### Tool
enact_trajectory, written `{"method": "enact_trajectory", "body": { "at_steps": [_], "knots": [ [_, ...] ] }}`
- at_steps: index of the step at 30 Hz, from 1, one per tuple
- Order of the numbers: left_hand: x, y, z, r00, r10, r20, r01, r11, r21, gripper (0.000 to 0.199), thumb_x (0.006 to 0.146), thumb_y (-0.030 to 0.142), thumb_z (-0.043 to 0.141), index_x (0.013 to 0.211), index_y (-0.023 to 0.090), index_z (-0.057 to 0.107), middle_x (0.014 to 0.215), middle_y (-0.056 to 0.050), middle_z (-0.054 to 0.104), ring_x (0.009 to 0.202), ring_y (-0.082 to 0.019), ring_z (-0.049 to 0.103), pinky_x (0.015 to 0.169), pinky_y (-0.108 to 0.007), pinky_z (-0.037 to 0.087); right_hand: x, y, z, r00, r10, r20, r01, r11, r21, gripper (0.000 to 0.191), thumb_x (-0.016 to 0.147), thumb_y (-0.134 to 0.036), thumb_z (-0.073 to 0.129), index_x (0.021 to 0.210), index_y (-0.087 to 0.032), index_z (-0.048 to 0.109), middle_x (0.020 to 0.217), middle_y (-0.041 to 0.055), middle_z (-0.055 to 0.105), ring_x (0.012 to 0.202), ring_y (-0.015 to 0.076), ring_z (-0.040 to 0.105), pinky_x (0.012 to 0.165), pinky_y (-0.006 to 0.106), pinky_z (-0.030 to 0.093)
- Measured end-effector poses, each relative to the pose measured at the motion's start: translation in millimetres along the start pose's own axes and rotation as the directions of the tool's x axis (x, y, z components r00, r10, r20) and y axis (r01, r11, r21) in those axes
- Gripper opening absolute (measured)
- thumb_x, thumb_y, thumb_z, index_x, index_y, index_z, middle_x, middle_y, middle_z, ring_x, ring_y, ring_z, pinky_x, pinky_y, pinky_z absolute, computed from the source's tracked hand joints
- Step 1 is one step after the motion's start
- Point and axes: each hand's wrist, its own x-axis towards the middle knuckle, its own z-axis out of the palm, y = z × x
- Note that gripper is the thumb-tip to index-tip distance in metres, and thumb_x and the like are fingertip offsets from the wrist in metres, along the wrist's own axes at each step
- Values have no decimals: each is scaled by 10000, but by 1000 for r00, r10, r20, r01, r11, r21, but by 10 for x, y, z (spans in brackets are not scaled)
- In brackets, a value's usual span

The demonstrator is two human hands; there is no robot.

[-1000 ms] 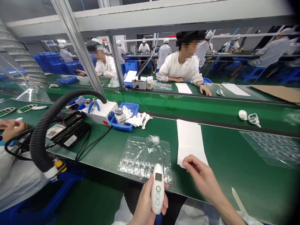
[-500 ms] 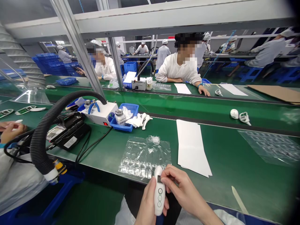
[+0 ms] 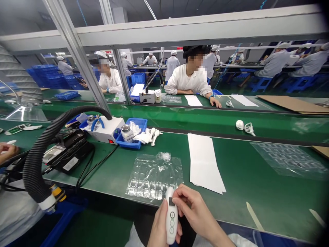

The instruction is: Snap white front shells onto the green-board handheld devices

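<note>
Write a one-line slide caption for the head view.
Left hand holds a white handheld device upright while right hand fingertips touch its small screen, above a green workbench.

Honestly nothing here you can read. The white label on the black device [image 3: 67,161] beside the hose is just a blur, and the little screen on the white handheld unit [image 3: 171,215] shows no digits.

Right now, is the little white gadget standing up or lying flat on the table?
Standing up, off the table. The left hand holds the white device upright, screen end up, while the right hand fingertips touch near its screen.
</note>
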Motion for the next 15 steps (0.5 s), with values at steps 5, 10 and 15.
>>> {"method": "enact_trajectory", "body": {
  "at_steps": [5, 10, 15],
  "knots": [
    [-62, 7, 27, 994, 8, -111, 5, 993, 114, 742, 726, 827, 381, 867, 124, 570, 446, 1, 553, 372, -102, 458, 420, -214, 319, -30, 49, 46, 998, 56, -39, -55, 998, 44, 192, 923, -326, 538, 781, -204, 500, 688, -37, 515, 569, 108, 537, 575, 233, 431],
    [-80, 27, 54, 993, 57, -103, -35, 977, 210, 694, 663, 789, 553, 920, 146, 610, 435, 58, 480, 334, -71, 389, 369, -193, 227, -16, 142, 116, 985, 169, 44, -171, 881, 441, 338, 829, -493, 638, 823, -225, 433, 612, -85, 455, 425, 76, 466, 433, 197, 385],
    [-139, -30, -92, 933, 243, -266, -191, 960, 207, 523, 686, 557, 737, 1058, 192, 695, 736, -89, 733, 626, -208, 667, 564, -268, 508, 9, 77, 52, 996, 76, -40, -59, 942, 330, 275, 830, -429, 663, 994, -230, 566, 915, 9, 550, 603, 94, 505, 538, 218, 415]
  ]
}}
